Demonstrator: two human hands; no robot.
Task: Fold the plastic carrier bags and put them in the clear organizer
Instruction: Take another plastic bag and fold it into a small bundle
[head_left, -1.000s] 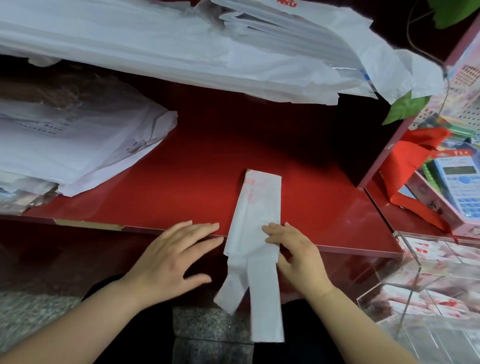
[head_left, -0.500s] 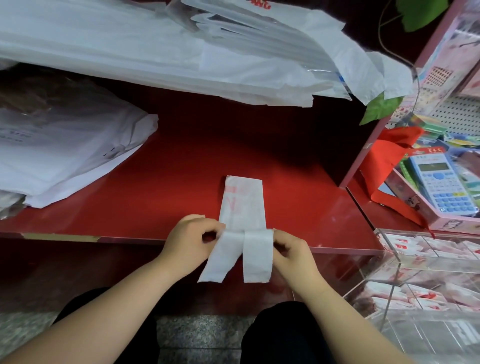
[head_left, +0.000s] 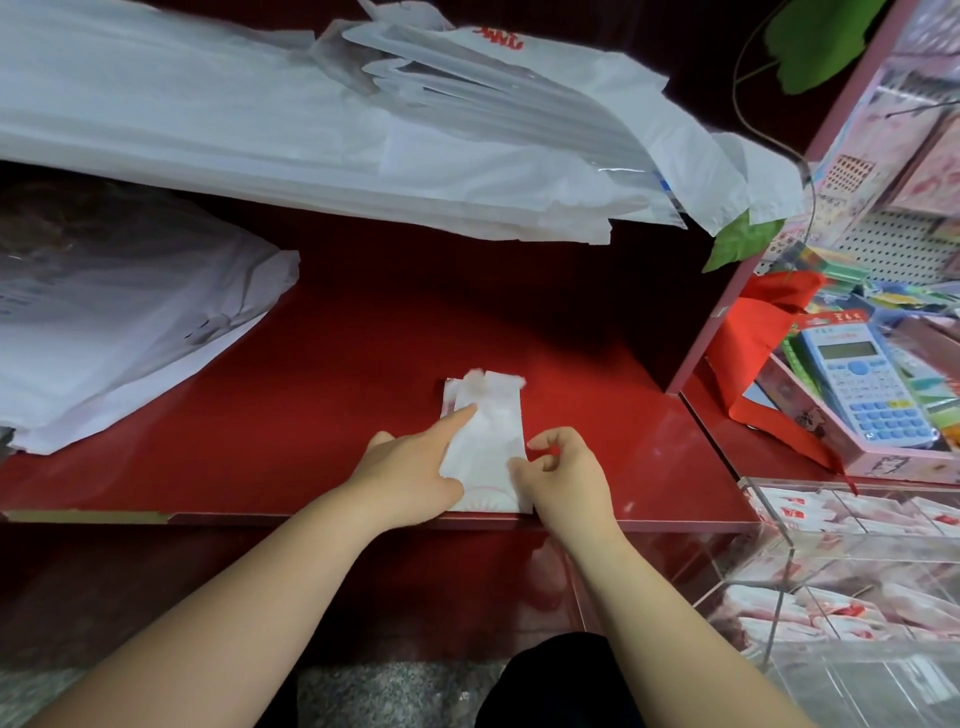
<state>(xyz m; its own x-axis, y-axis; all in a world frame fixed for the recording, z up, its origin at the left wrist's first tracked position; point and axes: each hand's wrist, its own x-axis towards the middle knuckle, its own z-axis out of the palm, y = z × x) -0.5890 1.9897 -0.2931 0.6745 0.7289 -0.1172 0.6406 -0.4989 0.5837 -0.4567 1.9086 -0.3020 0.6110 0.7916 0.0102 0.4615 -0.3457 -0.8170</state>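
Bag (head_left: 491, 434) half-folded: your left hand (head_left: 410, 475) presses it flat, right hand (head_left: 569, 480) pinches edge. Organizer (head_left: 782, 592) right of bag part-filled; pile (head_left: 260, 130) behind bag unfolded.

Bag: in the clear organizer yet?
No, the bag lies on the red counter under the left hand, outside the organizer.

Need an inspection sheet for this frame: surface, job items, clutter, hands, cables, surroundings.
Surface: red glossy counter.
Job's things: folded bag near the front edge; clear organizer lower right, folded bags inside.
Clutter: white bag stack at back; bag pile left; calculator, red cloth right.
Grippers: left hand flat, pressing the bag; right hand curled at its right edge, grip unclear.
Cables: thin dark strand by green leaf; cable or stem unclear.
Surroundings: pegboard display right; speckled floor below.
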